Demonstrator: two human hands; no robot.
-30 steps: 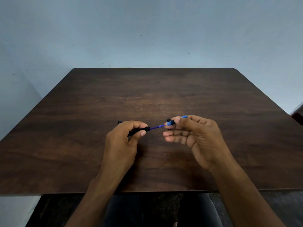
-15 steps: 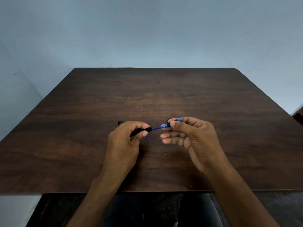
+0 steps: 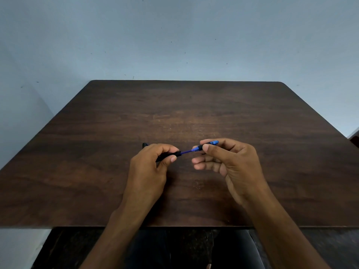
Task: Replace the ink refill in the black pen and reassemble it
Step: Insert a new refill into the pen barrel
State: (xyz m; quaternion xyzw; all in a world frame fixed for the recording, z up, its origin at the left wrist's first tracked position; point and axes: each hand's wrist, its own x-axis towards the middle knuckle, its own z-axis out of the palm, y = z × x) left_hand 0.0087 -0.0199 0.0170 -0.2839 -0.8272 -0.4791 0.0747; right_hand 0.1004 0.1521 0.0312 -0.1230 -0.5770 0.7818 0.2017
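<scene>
While the table (image 3: 97, 171) itself has nothing else on it that I can spot, all the action sits just above its near middle. Going from the left: the left hand (image 3: 149, 171) is curled closed around the black pen barrel (image 3: 168, 156), thumb pressing it against the fingers, with the barrel's back end poking out past the knuckles. Out of the barrel's open mouth runs the thin blue refill (image 3: 186, 151), bridging the gap over to the right hand (image 3: 231, 164). That one is only partly closed: thumb and index finger pinch the blue tip section (image 3: 210, 143) sitting on the refill's far end, while the other three fingers hang loose and hold nothing.

Handling-wise, I'd guess the whole thing weighs next to nothing, so force isn't the issue. The barrel looks stiff and fairly smooth, fine to grip around its middle like that. The refill is the weak part, skinny plastic that'd probably bend or kink if pushed off-axis. So better to hold it by the tip end, close to the barrel mouth, and keep everything in one straight line. Can't tell whether it's going in or out, honestly.
</scene>
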